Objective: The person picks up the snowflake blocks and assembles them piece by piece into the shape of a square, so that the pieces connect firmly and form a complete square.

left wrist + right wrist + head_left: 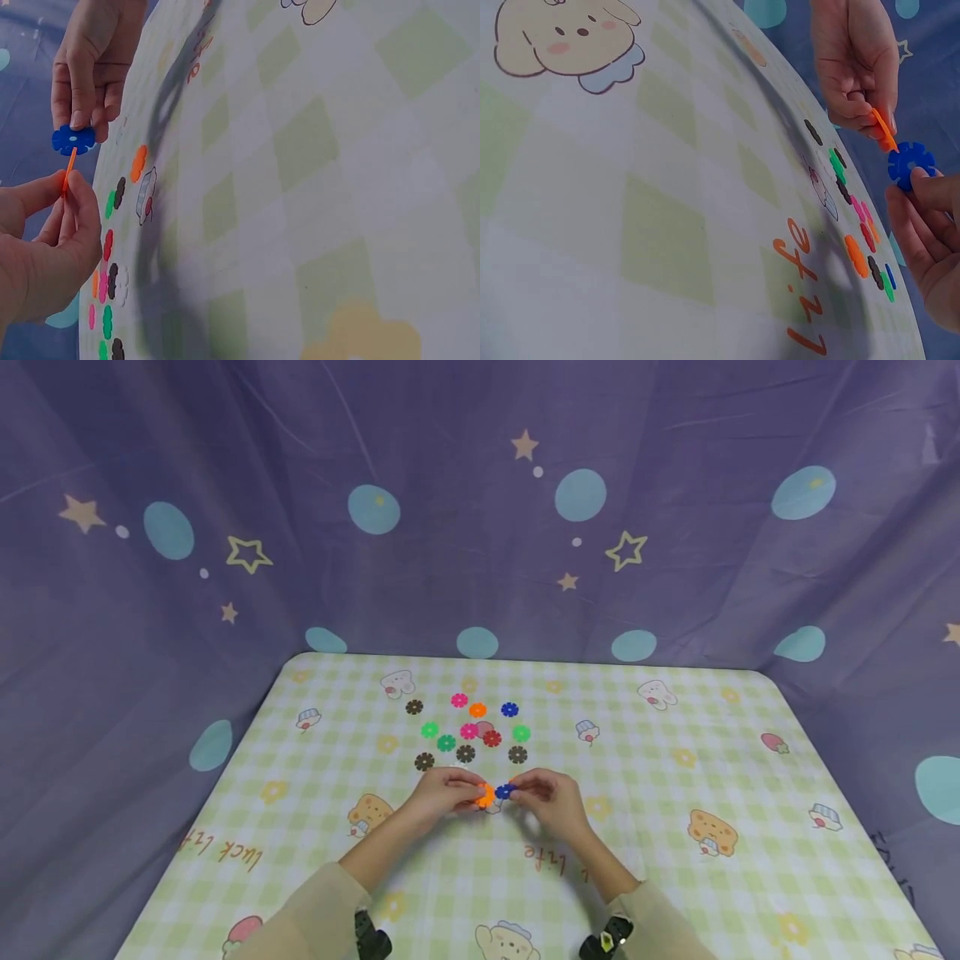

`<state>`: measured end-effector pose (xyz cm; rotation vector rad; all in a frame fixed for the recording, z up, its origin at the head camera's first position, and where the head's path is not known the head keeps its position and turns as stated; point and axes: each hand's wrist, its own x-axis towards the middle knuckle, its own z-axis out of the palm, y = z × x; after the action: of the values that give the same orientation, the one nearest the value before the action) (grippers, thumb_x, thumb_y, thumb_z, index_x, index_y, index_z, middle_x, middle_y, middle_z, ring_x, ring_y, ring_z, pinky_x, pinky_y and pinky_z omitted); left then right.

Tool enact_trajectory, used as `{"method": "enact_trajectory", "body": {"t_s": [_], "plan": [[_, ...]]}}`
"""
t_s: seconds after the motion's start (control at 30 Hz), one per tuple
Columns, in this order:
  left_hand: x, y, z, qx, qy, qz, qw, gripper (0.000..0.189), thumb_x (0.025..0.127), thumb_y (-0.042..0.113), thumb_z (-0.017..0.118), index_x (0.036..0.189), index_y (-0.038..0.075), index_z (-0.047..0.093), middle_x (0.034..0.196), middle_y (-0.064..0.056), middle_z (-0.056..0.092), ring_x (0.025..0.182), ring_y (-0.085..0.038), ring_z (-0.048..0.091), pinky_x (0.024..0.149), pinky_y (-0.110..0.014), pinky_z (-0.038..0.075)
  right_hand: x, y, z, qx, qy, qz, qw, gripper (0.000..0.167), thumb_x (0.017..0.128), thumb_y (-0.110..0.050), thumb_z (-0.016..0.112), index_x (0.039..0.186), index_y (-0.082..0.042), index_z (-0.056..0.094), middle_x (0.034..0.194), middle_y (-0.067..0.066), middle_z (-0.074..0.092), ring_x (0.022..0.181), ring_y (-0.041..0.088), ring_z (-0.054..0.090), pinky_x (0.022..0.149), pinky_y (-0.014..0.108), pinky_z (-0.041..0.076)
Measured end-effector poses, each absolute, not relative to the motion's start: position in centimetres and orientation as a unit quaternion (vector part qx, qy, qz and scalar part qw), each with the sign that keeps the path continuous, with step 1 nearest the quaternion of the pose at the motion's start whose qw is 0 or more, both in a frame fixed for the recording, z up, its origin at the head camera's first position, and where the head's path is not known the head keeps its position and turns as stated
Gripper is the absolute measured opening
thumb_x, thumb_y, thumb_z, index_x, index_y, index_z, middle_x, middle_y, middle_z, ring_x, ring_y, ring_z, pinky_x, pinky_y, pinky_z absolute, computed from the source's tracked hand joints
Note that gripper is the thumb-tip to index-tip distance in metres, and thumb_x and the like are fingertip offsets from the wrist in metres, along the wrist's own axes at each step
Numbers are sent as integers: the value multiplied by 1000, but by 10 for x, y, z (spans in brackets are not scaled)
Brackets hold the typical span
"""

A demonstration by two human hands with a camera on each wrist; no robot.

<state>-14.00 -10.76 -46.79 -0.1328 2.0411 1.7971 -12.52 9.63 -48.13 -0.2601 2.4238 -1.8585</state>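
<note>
Head view: left hand [447, 789] pinches orange notched disc [486, 796], thumb and fingers closed to its thickness; disc projects toward 3 o'clock from fingertips. Right hand [553, 802] pinches blue notched disc [505, 792] likewise, projecting toward 9. Left wrist view: orange edge-on, long axis nearly 12-to-6, upper end at blue's rim; blue face-on. Notch engagement: cannot tell. Loose notched discs [468, 732] lie toward 12 on checked tablecloth [637, 818].

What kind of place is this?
Perhaps a little play corner: a purple starry curtain hangs behind a cartoon-patterned table, and small colourful notched discs lie scattered on it.
</note>
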Motion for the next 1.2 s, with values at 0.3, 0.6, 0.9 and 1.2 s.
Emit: {"method": "enact_trajectory", "body": {"t_s": [0.3, 0.6, 0.9, 1.2], "plan": [[-141, -102, -468, -71, 729, 651, 199, 25, 83, 0, 70, 104, -12, 67, 91, -18, 73, 66, -10, 69, 74, -32, 62, -131, 94, -497, -79, 779, -621, 20, 9, 78, -2, 76, 85, 0, 71, 85, 19, 73, 68, 9, 69, 64, 17, 58], [-144, -97, -467, -93, 749, 631, 180, 20, 83, 0, 70, 100, -10, 69, 88, -18, 72, 59, -7, 66, 64, -24, 61, -131, 90, -493, -103, 781, -616, 2, 7, 77, 2, 76, 77, 2, 69, 81, 20, 73, 67, 9, 70, 62, 17, 59], [-146, -104, -469, -103, 707, 666, 216, 30, 88, 1, 64, 116, -9, 63, 108, -25, 68, 81, -18, 72, 83, -30, 61, -134, 91, -462, -100, 792, -602, 24, 10, 81, 4, 71, 91, 6, 70, 89, 25, 72, 79, 36, 71, 68, 19, 60], [-148, -105, -473, -140, 694, 677, 198, 31, 88, 1, 64, 118, -9, 61, 108, -23, 68, 81, -16, 72, 77, -26, 61, -148, 96, -481, -95, 824, -558, 25, 21, 79, 1, 74, 99, -1, 71, 99, 15, 74, 83, 26, 72, 73, 19, 59]]}}
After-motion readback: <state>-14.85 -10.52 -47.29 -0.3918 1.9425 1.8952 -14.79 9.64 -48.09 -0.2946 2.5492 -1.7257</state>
